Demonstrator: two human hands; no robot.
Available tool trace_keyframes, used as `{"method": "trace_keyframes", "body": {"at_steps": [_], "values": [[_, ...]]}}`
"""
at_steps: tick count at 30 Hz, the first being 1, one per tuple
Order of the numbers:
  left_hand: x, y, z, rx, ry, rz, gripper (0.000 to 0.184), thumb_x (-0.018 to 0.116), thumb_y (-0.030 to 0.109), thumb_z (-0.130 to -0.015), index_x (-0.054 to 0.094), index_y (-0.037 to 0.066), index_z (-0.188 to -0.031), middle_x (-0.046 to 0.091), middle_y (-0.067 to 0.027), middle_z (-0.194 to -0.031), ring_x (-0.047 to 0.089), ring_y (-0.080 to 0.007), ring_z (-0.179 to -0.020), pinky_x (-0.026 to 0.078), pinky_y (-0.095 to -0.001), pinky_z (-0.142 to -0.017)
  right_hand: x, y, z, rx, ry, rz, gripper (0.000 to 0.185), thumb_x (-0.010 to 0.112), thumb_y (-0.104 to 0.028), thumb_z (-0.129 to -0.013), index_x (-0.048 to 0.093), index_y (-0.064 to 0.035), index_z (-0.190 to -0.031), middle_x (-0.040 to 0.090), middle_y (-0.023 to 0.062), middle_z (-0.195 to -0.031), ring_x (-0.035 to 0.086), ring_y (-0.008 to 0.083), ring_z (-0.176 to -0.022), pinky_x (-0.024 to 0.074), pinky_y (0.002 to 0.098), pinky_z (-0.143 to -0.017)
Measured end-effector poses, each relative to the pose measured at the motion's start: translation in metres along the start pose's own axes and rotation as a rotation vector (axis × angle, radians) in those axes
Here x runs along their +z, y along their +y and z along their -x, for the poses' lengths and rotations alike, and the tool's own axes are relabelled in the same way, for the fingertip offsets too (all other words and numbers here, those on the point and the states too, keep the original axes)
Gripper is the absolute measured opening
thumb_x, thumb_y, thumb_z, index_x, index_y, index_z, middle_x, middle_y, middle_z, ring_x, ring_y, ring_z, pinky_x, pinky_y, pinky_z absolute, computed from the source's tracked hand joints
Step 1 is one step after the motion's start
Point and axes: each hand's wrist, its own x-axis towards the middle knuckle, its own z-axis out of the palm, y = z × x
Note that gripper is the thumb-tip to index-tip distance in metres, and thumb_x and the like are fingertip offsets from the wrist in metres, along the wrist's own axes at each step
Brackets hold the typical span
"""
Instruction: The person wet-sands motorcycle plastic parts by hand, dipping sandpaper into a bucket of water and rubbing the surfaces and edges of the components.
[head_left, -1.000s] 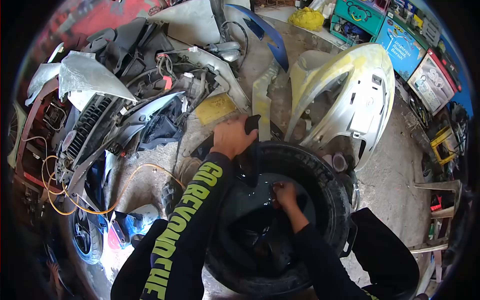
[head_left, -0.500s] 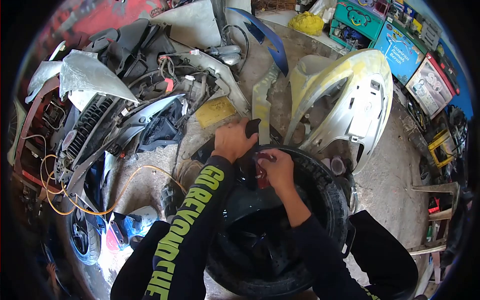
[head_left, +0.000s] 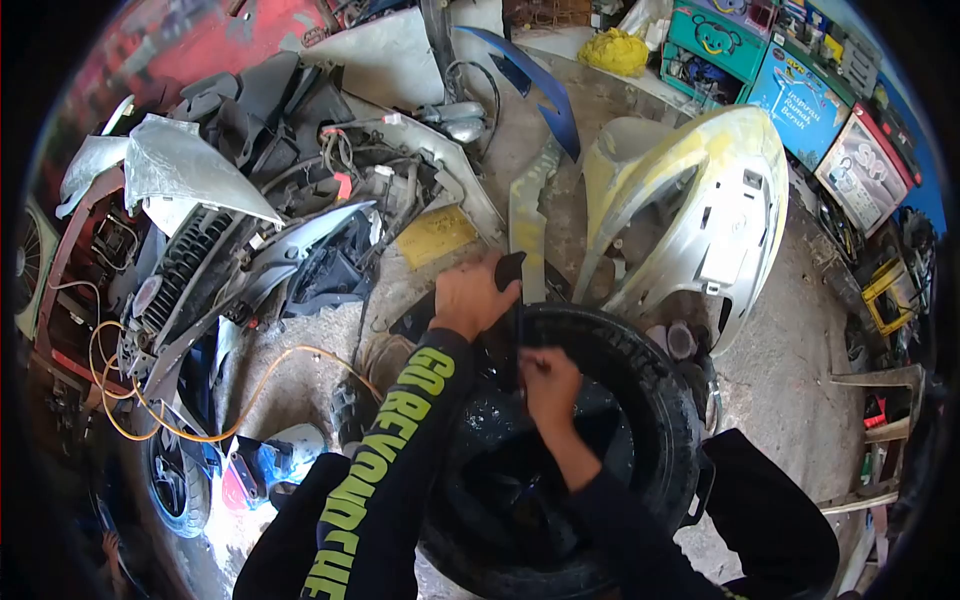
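My left hand [head_left: 472, 297] is wrapped round the upper end of a dark body panel [head_left: 511, 268], holding it over a black tub [head_left: 672, 400] with a tyre-like wall. Most of the panel is hidden by my hands and the dark water [head_left: 585, 400] below. My right hand [head_left: 552, 385] is closed against the panel's right side, slightly blurred. Its fingers pinch a dark red piece that looks like sandpaper, mostly hidden now. Another dark part shows dimly in the tub.
Stripped motorcycle parts [head_left: 330, 200] crowd the left. A white and yellow sanded fairing [head_left: 735, 220] stands at the right, beside a narrow panel [head_left: 527, 210]. An orange hose [head_left: 270, 375] loops over the floor. A wooden stool frame [head_left: 880, 380] sits far right.
My right hand has slid down along the panel toward me, and the red piece is less visible. My left hand keeps its hold on the upper end. The view has shifted slightly.
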Motion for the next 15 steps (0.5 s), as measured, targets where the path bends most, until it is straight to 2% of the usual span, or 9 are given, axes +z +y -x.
{"method": "trace_keyframes", "body": {"at_steps": [3, 4, 7, 9, 11, 12, 15], "values": [[0.002, 0.000, 0.004, -0.007, -0.025, 0.001, 0.055, 0.064, 0.052, -0.083, 0.061, 0.015, -0.124, 0.071, -0.0182, -0.100, 0.069, -0.0361, -0.095, 0.052, -0.0466, -0.082, 0.005, 0.003, -0.014, 0.028, 0.025, 0.026, 0.009, 0.071, -0.004, -0.081, 0.076, -0.0046, -0.089, 0.065, 0.0136, -0.077, 0.067, 0.0274, -0.071, 0.0501, 0.0349, -0.064], [0.003, 0.000, 0.003, -0.007, -0.010, 0.003, 0.054, 0.064, 0.051, -0.083, 0.062, 0.016, -0.124, 0.071, -0.0180, -0.100, 0.068, -0.0360, -0.096, 0.052, -0.0468, -0.083, 0.012, 0.001, -0.032, -0.075, 0.070, 0.069, 0.010, 0.069, -0.002, -0.082, 0.076, -0.0047, -0.089, 0.065, 0.0138, -0.077, 0.067, 0.0264, -0.071, 0.0507, 0.0351, -0.064], [0.004, -0.002, 0.002, -0.005, 0.003, 0.028, 0.053, 0.065, 0.051, -0.083, 0.062, 0.017, -0.125, 0.071, -0.0177, -0.102, 0.068, -0.0360, -0.097, 0.052, -0.0469, -0.084, 0.015, -0.009, -0.046, -0.080, 0.075, 0.052, 0.015, 0.069, -0.002, -0.079, 0.077, -0.0049, -0.092, 0.068, 0.0138, -0.080, 0.068, 0.0235, -0.070, 0.0516, 0.0323, -0.066], [0.001, 0.000, -0.002, 0.003, 0.009, 0.047, 0.053, 0.065, 0.050, -0.083, 0.062, 0.018, -0.125, 0.071, -0.0177, -0.102, 0.068, -0.0360, -0.097, 0.052, -0.0468, -0.085, 0.006, -0.004, -0.024, -0.028, 0.053, 0.025, 0.016, 0.070, -0.002, -0.079, 0.078, -0.0064, -0.092, 0.066, 0.0137, -0.077, 0.067, 0.0247, -0.069, 0.0511, 0.0325, -0.066], [-0.004, 0.004, 0.003, 0.007, -0.022, 0.015, 0.054, 0.067, 0.047, -0.082, 0.060, 0.013, -0.124, 0.068, -0.0161, -0.106, 0.068, -0.0342, -0.098, 0.053, -0.0456, -0.081, 0.006, 0.003, -0.014, -0.087, 0.028, 0.187, 0.015, 0.069, -0.003, -0.080, 0.077, -0.0072, -0.091, 0.064, 0.0138, -0.075, 0.066, 0.0266, -0.069, 0.0509, 0.0339, -0.066], [-0.002, 0.003, 0.005, 0.005, -0.034, 0.015, 0.054, 0.067, 0.047, -0.082, 0.060, 0.013, -0.124, 0.068, -0.0161, -0.106, 0.068, -0.0342, -0.098, 0.053, -0.0456, -0.081, 0.011, 0.004, -0.025, -0.170, 0.060, 0.184, 0.013, 0.069, -0.004, -0.081, 0.076, -0.0060, -0.090, 0.063, 0.0148, -0.077, 0.065, 0.0272, -0.070, 0.0506, 0.0354, -0.065], [0.003, 0.001, 0.005, 0.013, -0.025, -0.005, 0.054, 0.066, 0.047, -0.082, 0.060, 0.014, -0.125, 0.068, -0.0166, -0.105, 0.068, -0.0344, -0.097, 0.054, -0.0460, -0.082, 0.023, -0.005, -0.055, -0.221, 0.119, 0.235, 0.011, 0.069, -0.003, -0.082, 0.075, -0.0039, -0.091, 0.062, 0.0159, -0.079, 0.065, 0.0291, -0.071, 0.0508, 0.0376, -0.066]]}}
